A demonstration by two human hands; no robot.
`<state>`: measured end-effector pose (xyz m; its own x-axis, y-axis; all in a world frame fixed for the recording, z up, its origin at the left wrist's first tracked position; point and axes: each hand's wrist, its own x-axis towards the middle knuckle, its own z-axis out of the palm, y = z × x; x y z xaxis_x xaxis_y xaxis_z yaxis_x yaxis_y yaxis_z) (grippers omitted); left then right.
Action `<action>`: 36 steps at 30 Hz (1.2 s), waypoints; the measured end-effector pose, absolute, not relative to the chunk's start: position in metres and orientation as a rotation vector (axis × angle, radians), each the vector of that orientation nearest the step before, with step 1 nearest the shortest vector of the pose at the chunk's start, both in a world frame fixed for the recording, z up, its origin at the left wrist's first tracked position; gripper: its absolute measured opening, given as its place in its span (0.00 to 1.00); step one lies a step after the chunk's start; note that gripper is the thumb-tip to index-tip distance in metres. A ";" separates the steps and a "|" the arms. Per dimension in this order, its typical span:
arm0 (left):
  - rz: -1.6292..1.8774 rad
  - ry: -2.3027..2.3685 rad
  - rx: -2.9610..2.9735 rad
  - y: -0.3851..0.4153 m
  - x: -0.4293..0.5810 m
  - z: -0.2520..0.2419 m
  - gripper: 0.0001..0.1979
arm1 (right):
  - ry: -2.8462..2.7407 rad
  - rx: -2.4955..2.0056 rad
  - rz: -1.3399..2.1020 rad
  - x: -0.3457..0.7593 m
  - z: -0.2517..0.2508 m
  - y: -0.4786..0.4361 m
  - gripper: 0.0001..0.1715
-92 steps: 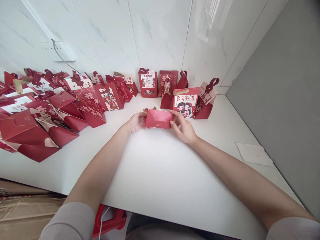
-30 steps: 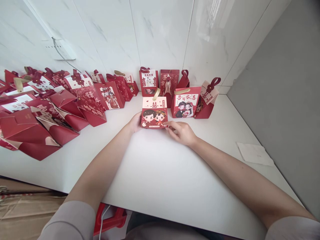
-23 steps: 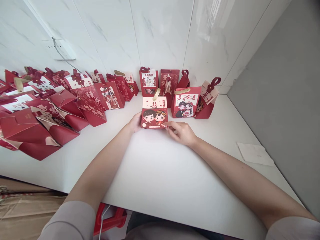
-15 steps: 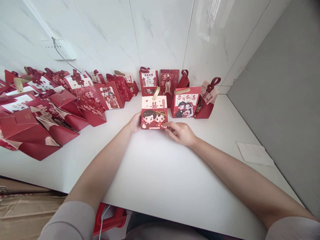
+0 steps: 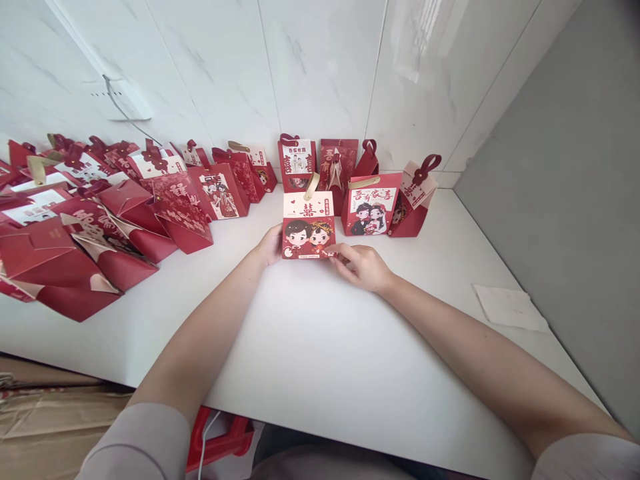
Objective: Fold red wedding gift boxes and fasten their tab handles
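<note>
A red and cream wedding favor box [image 5: 309, 230], with a gold ribbon loop on top and a cartoon couple on its front, stands upright in the middle of the white table. My left hand [image 5: 273, 245] grips it from the left side, its fingers partly hidden behind the box. At the lower right corner, my right hand [image 5: 361, 265] pinches the box between bent fingers and thumb. Just behind to the right stand another favor box [image 5: 371, 212] with a cartoon couple and a tilted one [image 5: 416, 200] with a dark red loop.
Many more red favor boxes [image 5: 175, 207] crowd the table's left side. A few others, including a box with a white panel [image 5: 299, 163], stand by the tiled wall. A white tissue [image 5: 510, 307] lies at the right. Below the front edge is a red stool [image 5: 225, 440].
</note>
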<state>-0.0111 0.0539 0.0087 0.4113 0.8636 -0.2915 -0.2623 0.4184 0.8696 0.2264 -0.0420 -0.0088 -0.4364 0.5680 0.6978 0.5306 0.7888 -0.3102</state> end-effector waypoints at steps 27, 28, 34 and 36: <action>0.834 0.862 0.826 0.054 -0.010 0.010 0.21 | -2.137 -0.834 0.106 0.227 -0.010 -0.041 0.12; 0.835 0.864 0.827 0.054 -0.010 0.010 0.21 | -2.136 -0.830 0.105 0.227 -0.010 -0.041 0.12; 0.838 0.854 0.842 0.054 -0.010 0.010 0.20 | -2.127 -0.825 0.097 0.226 -0.010 -0.042 0.11; 0.834 0.850 0.842 0.054 -0.010 0.009 0.20 | -2.129 -0.824 0.101 0.226 -0.010 -0.042 0.11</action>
<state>-0.0101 0.0540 0.0088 0.4075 0.8672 -0.2860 -0.2696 0.4135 0.8697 0.2263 -0.0415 -0.0097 -0.4396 0.5895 0.6777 0.5229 0.7814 -0.3405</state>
